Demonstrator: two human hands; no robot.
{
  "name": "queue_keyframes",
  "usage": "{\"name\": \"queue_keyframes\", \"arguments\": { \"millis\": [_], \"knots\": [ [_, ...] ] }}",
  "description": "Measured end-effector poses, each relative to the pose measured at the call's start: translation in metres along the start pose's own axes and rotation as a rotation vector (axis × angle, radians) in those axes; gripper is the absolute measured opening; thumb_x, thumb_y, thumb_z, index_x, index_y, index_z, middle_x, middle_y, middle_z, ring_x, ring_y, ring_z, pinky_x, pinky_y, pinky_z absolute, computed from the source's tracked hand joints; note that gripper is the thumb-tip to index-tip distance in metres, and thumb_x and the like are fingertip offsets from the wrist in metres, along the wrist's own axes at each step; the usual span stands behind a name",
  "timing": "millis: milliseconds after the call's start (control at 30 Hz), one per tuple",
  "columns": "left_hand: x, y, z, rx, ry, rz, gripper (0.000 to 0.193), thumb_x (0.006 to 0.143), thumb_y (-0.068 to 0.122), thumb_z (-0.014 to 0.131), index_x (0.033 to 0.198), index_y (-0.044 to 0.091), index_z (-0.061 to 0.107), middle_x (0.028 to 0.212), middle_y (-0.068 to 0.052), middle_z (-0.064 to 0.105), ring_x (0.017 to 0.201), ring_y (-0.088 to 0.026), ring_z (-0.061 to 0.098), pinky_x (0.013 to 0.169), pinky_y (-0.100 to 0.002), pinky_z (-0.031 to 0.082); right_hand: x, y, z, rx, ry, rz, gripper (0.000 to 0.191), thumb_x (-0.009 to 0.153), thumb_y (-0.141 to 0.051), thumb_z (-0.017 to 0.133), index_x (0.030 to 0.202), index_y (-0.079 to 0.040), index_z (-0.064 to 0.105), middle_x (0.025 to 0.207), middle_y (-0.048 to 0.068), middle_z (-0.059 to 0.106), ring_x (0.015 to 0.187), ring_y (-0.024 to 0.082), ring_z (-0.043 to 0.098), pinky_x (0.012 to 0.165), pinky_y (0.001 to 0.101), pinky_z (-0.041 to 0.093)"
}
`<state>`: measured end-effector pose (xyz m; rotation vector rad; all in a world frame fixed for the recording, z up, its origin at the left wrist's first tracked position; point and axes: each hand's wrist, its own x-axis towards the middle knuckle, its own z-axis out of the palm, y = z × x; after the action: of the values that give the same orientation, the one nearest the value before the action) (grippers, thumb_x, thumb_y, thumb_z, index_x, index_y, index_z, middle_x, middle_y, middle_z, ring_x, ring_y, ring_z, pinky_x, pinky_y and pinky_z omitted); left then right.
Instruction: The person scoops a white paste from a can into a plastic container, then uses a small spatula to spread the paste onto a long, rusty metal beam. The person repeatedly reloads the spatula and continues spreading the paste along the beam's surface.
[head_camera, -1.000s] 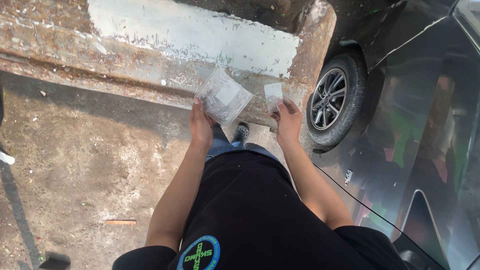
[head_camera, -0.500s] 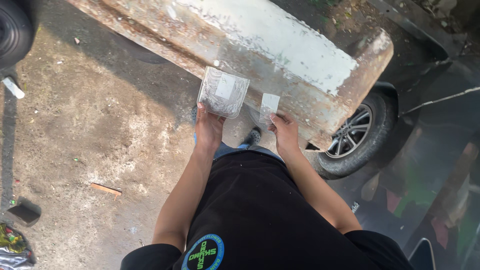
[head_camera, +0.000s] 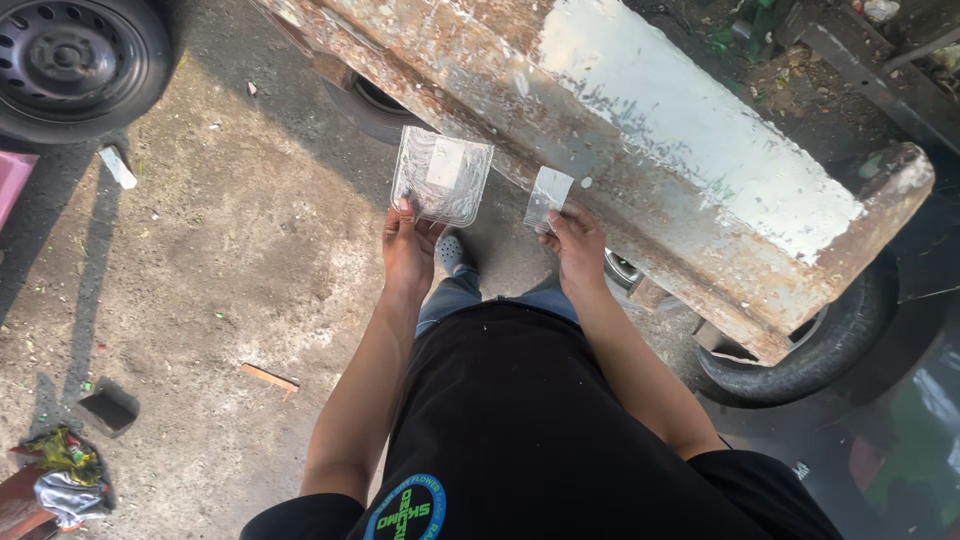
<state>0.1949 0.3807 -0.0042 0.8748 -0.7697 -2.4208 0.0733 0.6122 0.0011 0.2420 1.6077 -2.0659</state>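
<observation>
Left hand (head_camera: 408, 252) holds clear packet (head_camera: 441, 176); right hand (head_camera: 577, 248) holds small slip (head_camera: 548, 197)

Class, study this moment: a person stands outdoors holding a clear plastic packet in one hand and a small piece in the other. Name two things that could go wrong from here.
The left hand holds the clear plastic packet only by its lower edge, so it could slip onto the dirt ground. The small piece, pinched by the right hand, sits close to the rusty beam and might snag on it.
</observation>
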Motion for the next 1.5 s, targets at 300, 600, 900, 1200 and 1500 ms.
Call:
{"name": "queue_keyframes", "arguments": {
  "millis": [300, 600, 900, 1200, 1500],
  "knots": [
    [0.051, 0.017, -0.015, 0.081, 0.085, -0.071, 0.024, 0.104, 0.029, 0.061, 0.112, 0.007, 0.065, 0.108, -0.008, 0.074, 0.099, -0.022, 0.073, 0.087, -0.038, 0.062, 0.024, 0.010, 0.039, -0.018, 0.033, 0.024, 0.023, 0.097, -0.009, 0.071, 0.117, 0.000, 0.067, 0.102, 0.009, 0.072, 0.087, 0.017, 0.071, 0.070, 0.0302, 0.058],
    [0.115, 0.033, -0.012, 0.304, 0.072, -0.100, 0.022, 0.104, 0.025, 0.064, 0.117, 0.007, 0.066, 0.107, -0.006, 0.072, 0.093, -0.018, 0.070, 0.082, -0.035, 0.060, 0.089, 0.010, 0.064, -0.213, 0.018, 0.021, 0.021, 0.100, -0.008, 0.068, 0.117, 0.003, 0.066, 0.103, 0.009, 0.072, 0.089, 0.015, 0.069, 0.072, 0.0299, 0.058],
    [0.169, 0.058, -0.008, 0.484, 0.009, -0.173, 0.029, 0.101, 0.018, 0.068, 0.123, 0.000, 0.062, 0.110, -0.011, 0.072, 0.098, -0.019, 0.071, 0.087, -0.035, 0.064, 0.122, 0.025, 0.101, -0.219, 0.083, 0.143, 0.024, 0.098, -0.006, 0.066, 0.119, 0.005, 0.063, 0.101, 0.009, 0.070, 0.085, 0.016, 0.071, 0.067, 0.0284, 0.060],
    [0.201, 0.063, -0.010, 0.808, -0.243, -0.292, 0.038, 0.097, 0.017, 0.071, 0.127, -0.003, 0.058, 0.112, -0.012, 0.071, 0.099, -0.019, 0.072, 0.081, -0.033, 0.064, 0.112, 0.048, 0.123, -0.314, 0.307, 0.111, 0.022, 0.097, -0.008, 0.067, 0.115, 0.005, 0.068, 0.095, 0.011, 0.075, 0.073, 0.013, 0.072, 0.064, 0.0260, 0.052],
    [0.219, 0.107, -0.014, 1.410, -0.650, -0.057, 0.048, 0.102, 0.032, 0.067, 0.136, -0.001, 0.061, 0.108, -0.016, 0.075, 0.090, -0.024, 0.075, 0.080, -0.037, 0.057, 0.101, 0.066, 0.136, -0.579, 0.606, 0.012, 0.025, 0.098, -0.015, 0.069, 0.115, 0.003, 0.071, 0.094, 0.010, 0.074, 0.079, 0.014, 0.067, 0.071, 0.0305, 0.053]
  ]
}}
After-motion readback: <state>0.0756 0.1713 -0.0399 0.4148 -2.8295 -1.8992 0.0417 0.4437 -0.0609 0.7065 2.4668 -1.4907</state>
